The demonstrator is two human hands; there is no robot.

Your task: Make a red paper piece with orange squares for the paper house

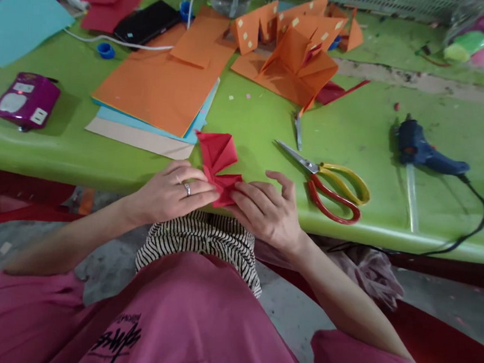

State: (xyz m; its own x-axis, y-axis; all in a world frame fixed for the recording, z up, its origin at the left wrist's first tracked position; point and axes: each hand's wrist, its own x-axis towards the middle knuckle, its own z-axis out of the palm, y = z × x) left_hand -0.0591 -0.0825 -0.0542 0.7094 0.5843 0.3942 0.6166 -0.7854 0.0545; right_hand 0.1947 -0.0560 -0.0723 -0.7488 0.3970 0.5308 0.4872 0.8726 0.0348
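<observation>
A folded piece of red paper lies at the table's front edge, pinched in the middle so that its upper part fans out. My left hand, with a ring on one finger, presses its fingertips on the left side of the paper's lower part. On the right side, my right hand grips the same lower part, its index finger raised and bent away. Both thumbs are mostly hidden. Right of my right hand lie scissors with one yellow and one red handle, blades slightly apart.
Orange sheets lie stacked on blue and beige paper. Behind stands a folded orange paper piece. A glue gun with its cord is on the right, a purple box on the left. A black phone-like object lies farther back.
</observation>
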